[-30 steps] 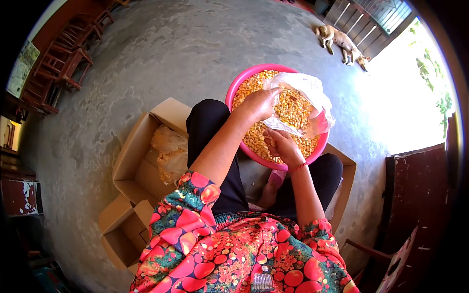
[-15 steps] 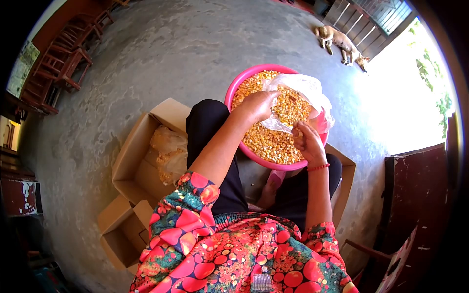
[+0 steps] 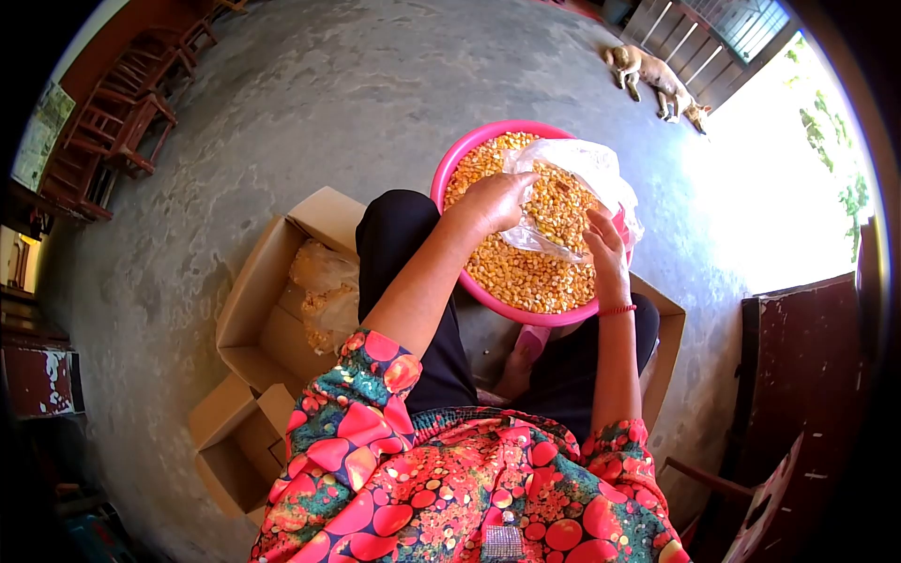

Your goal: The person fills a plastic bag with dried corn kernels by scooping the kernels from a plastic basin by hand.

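Note:
A pink basin (image 3: 455, 153) full of yellow corn kernels (image 3: 526, 281) sits before my knees. On top of it lies a clear plastic bag (image 3: 587, 161) with more kernels in its mouth. My left hand (image 3: 496, 202) is closed on the bag's left edge, index finger stretched over the corn. At the bag's right side is my right hand (image 3: 606, 249), a red bracelet on its wrist. Its fingers are loosely bent and apart, close to the kernels; I see nothing held in them.
Left of my legs stands an open cardboard box (image 3: 253, 310) with a plastic bag of kernels (image 3: 324, 291) inside. Another cardboard flap (image 3: 666, 328) shows by my right knee. A dog (image 3: 657, 80) lies on the concrete floor near the bright doorway. Wooden chairs (image 3: 122, 122) line the left wall.
My right hand has moved up and slightly right, from a pinch in front of the bag to its right side, with fingers loosened. My left hand keeps its hold on the bag.

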Available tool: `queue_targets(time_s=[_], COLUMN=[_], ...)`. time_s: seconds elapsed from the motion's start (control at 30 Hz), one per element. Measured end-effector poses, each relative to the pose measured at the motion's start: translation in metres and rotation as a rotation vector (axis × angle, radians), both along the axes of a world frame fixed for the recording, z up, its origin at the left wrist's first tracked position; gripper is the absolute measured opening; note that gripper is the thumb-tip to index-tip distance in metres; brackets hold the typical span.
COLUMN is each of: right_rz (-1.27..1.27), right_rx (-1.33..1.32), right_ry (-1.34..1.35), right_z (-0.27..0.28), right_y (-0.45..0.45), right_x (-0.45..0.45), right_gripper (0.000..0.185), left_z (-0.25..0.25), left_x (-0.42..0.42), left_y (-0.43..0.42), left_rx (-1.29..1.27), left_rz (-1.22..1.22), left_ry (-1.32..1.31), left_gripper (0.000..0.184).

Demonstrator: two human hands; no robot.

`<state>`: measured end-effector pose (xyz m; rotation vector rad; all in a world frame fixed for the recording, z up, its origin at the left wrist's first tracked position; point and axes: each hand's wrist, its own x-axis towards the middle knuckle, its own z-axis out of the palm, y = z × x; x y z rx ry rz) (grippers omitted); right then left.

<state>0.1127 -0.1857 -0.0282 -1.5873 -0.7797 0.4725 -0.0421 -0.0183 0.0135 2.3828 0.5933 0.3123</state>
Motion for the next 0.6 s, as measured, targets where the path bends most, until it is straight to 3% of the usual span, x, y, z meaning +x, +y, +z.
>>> queue_targets(time_s=[0.1,0.17,0.23,0.3,0.37,0.43,0.6], right_rz=[0.162,0.406,0.595,0.693,0.666,0.578,0.516], right_rx=[-0.145,-0.166,-0.274,-0.289,-0.231,-0.33,-0.478], right_ry=[0.111,0.181,0.047,-0.262,-0.553,-0.67,-0.738], right_z=[0.022,0.037,0.045,0.029,0.011,0.002,-0.013], right_y=[-0.005,-0.005,-0.001,0.005,0.012,0.012,0.022], right_x=[-0.017,-0.037,-0.057,-0.068,-0.075,-0.084,-0.092], right_gripper=[0.024,0.019,0.02,0.021,0.036,0.043,0.041], left_z=[-0.003,-0.005,-0.008,-0.006,-0.005,-0.006,-0.008], left_x=[0.0,0.002,0.003,0.002,0.001,0.002,0.001], left_y=[0.001,0.001,0.002,0.002,0.002,0.002,0.003], left_rx=[-0.008,-0.005,-0.002,-0.006,-0.012,-0.034,-0.008], left_rz=[0.005,0.005,0.006,0.006,0.006,0.015,0.008], left_ry=[0.001,-0.013,-0.027,-0.011,0.006,0.012,-0.033], left_gripper=[0.045,0.044,0.043,0.043,0.043,0.042,0.042])
